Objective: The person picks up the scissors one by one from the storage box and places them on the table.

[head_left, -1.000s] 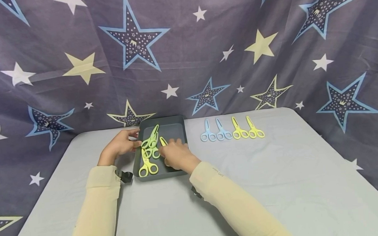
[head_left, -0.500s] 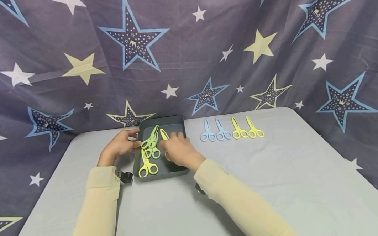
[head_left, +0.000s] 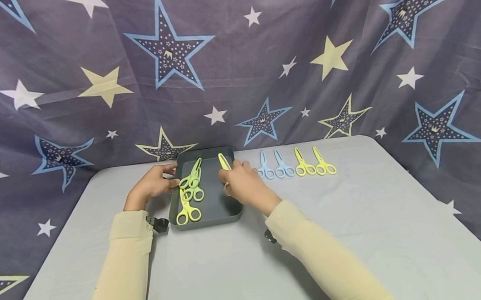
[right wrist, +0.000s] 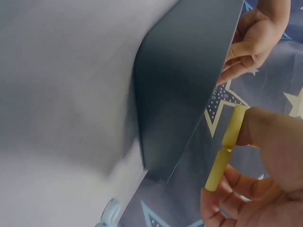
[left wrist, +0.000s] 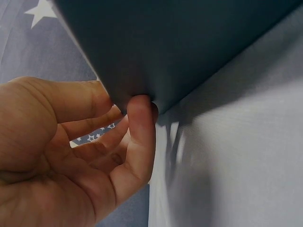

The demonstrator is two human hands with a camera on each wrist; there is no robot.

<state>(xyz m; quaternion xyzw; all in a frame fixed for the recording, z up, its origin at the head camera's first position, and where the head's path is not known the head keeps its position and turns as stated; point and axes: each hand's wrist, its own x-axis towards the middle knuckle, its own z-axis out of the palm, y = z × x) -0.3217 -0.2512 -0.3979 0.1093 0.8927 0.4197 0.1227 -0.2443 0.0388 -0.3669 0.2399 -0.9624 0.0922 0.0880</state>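
Observation:
A dark grey tray (head_left: 216,210) sits on the table, with my left hand (head_left: 154,181) gripping its left wall. In the left wrist view, thumb and fingers bend around the tray wall (left wrist: 128,52). My right hand (head_left: 245,182) is over the tray's right edge and pinches yellow scissors (head_left: 223,161), blades pointing away. Their handles (right wrist: 233,127) show between thumb and fingers in the right wrist view, beside the tray's outer wall. Two overlapping pairs of green scissors (head_left: 194,171) and one pair of yellow scissors (head_left: 188,213) lie along the tray's left side.
Right of the tray, two pairs of blue scissors (head_left: 283,168) and two of yellow scissors (head_left: 324,166) form a row, blades away. A star-patterned curtain (head_left: 236,68) hangs behind the pale table (head_left: 214,278).
My right hand has lifted the yellow scissors from the tray's middle and carried them right, toward its right edge. The left hand stays at the tray's left side.

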